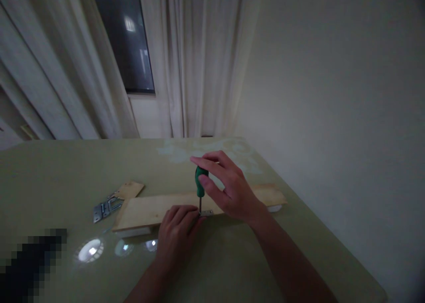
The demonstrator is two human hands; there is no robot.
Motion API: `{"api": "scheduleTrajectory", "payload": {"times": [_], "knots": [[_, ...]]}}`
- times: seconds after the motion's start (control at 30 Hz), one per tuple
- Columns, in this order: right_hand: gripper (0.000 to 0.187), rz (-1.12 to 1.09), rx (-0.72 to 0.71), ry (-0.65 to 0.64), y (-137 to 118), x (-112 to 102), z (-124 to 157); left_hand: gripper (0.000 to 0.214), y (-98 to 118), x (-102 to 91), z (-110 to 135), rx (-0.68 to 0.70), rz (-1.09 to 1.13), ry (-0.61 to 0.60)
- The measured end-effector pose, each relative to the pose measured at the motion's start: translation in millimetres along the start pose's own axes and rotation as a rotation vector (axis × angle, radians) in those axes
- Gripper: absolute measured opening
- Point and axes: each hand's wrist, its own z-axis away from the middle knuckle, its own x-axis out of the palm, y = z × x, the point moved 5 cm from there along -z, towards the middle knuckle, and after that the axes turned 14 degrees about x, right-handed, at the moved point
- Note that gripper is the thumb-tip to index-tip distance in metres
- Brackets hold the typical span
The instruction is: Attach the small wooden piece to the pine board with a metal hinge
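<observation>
My right hand [229,185] holds a green-handled screwdriver [200,181] nearly upright, thumb against the handle and fingers curved loosely over its top. The shaft points down at a small metal plate [207,213] with holes, lying at the near edge of a long pale wooden board [142,210]. Closed at the left end of that plate, my left hand [177,227] rests partly on the board, thumb and fingers close to the screwdriver tip. Its fingers cover part of the plate, and whether a screw sits under the tip is too small to tell.
Left of the board lie several metal hinges [104,209] and a small wooden piece [130,189]. White supports [134,232] show under the board's ends. The greenish tabletop [66,174] meets a wall [332,117] at right and curtains [199,64] behind. A pixelated dark shape is at lower left.
</observation>
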Motion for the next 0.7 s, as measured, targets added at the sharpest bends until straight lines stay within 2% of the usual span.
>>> {"api": "scheduleTrajectory", "payload": {"times": [0.07,0.13,0.2,0.33,0.47,0.6,0.63,0.7], "knots": [[0.038,-0.046,-0.014,-0.06,0,3,0,0.013,1,-1.4,0,0.012,0.0,0.002],[0.03,-0.054,-0.004,0.03,1,-1,-1,0.012,2,-2.8,1,0.027,-0.009,-0.002],[0.03,-0.027,0.01,0.114,3,-4,-1,0.011,2,-4.1,2,0.032,-0.021,-0.006],[0.039,-0.052,-0.011,-0.072,4,4,-1,0.013,0,-4.5,5,0.035,-0.028,-0.017],[0.032,0.052,-0.002,0.051,5,-1,0,0.016,-1,-2.8,6,0.082,-0.041,-0.041],[0.048,-0.046,0.003,-0.137,4,7,2,0.017,-1,-3.5,6,0.097,-0.063,-0.036],[0.046,-0.055,0.011,-0.121,4,6,2,0.018,0,-4.1,6,0.106,-0.069,-0.034],[0.037,0.011,0.015,0.018,5,2,1,0.018,2,-5.8,4,0.126,-0.084,-0.027]]}}
